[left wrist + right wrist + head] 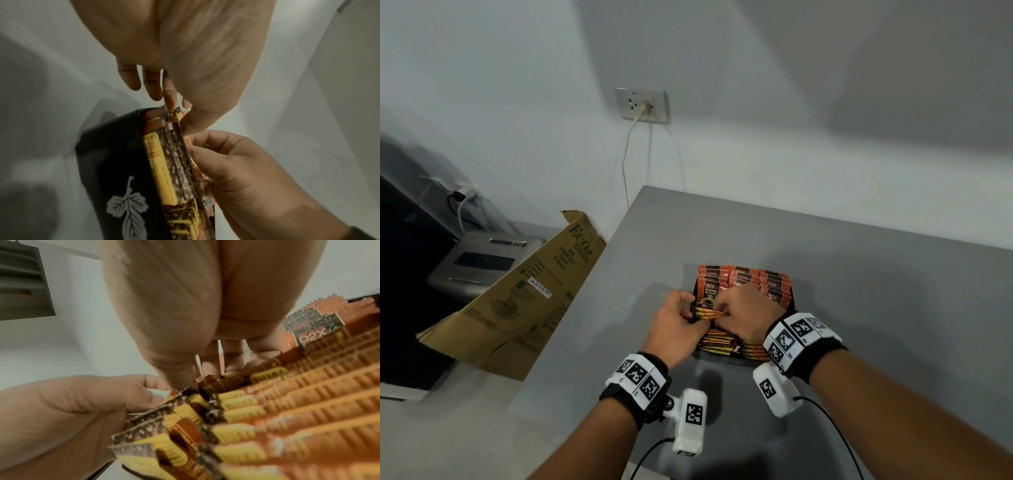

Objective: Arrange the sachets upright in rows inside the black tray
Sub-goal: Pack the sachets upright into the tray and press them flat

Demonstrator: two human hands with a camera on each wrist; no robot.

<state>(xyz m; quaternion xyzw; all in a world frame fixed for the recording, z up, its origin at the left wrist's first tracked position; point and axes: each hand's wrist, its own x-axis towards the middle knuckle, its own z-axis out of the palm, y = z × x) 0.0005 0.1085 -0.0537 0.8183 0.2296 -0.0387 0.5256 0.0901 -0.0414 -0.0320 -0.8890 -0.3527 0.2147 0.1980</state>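
Between the hands: a small bunch of orange-and-gold foil sachets (pixel 709 313), lying flat and crosswise above the tray's left side.
Left hand (pixel 677 329): fingers curled round the bunch's left end, thumb on top.
Right hand (pixel 748 313): fingers and thumb pinch the bunch's right end; knuckles cover the tray's middle.
Tray: black rectangular tray with a white leaf print (pixel 115 162), directly under both hands on the grey tabletop (pixel 876 291).
Beyond the hands: orange "D2X" sachets (pixel 767 279) stand upright in rows, filling the far part.
Under the wrists: gold-edged sachets (pixel 722 342) packed in the near part.
Edges: table's left edge lies just left of the left hand, a brown cardboard box (pixel 524 298) leaning there.
Room: bare tabletop right of the right hand and beyond the tray.
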